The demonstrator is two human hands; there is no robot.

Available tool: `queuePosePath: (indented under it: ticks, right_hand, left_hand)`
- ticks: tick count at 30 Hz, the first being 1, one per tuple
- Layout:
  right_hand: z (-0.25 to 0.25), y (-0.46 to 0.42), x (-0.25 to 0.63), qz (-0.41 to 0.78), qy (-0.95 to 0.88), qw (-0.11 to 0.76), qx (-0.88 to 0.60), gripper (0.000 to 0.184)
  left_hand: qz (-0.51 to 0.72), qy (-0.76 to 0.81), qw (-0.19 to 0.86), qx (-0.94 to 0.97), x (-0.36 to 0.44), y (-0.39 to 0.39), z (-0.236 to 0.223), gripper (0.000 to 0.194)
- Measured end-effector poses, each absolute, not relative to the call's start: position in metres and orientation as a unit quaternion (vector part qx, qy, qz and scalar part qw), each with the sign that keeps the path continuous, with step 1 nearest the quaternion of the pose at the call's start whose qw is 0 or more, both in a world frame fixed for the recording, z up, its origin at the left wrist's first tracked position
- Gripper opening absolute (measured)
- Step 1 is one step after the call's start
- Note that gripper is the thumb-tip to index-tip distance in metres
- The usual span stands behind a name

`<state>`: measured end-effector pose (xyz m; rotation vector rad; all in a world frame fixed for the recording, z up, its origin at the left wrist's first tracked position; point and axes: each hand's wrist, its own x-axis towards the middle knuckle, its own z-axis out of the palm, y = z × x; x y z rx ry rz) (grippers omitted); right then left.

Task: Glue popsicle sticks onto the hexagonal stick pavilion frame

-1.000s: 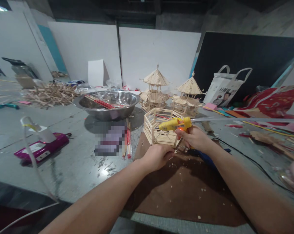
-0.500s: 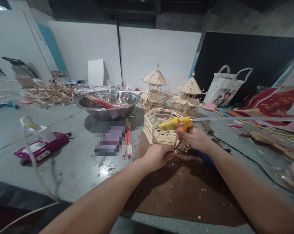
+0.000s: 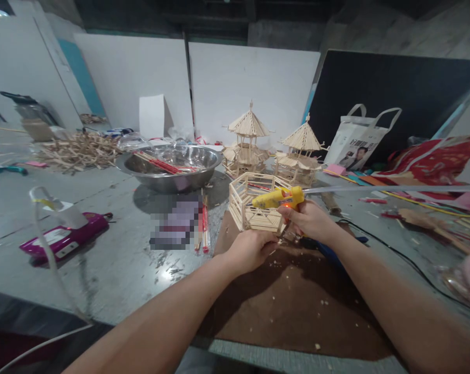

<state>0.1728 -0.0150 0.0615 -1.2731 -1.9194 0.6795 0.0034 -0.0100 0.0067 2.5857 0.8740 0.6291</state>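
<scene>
A hexagonal frame of wooden sticks [image 3: 250,208] stands on a brown board [image 3: 297,301] in front of me. My left hand [image 3: 250,250] is closed against the frame's near bottom edge, steadying it. My right hand [image 3: 311,221] grips a yellow glue gun [image 3: 277,198], its nozzle pointing left into the frame. A long clear glue stick [image 3: 375,189] juts from the gun's back toward the right.
Two finished stick pavilions [image 3: 248,140] [image 3: 302,150] stand behind the frame. A steel bowl [image 3: 168,166] with red sticks sits left of them, a pile of wooden sticks [image 3: 79,149] farther left. A magenta device [image 3: 59,240], a white bag [image 3: 357,140] and a black cable [image 3: 406,262] lie around.
</scene>
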Motion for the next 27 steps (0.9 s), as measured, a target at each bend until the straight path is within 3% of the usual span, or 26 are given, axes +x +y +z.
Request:
queuePosePath:
  ticks: [27]
  right_hand:
    - [0.0668, -0.0164, 0.1777, 0.249, -0.728, 0.324, -0.550, 0.039]
  left_hand:
    - [0.205, 0.317, 0.169, 0.910, 0.0025, -0.0104, 0.0074, 0.021]
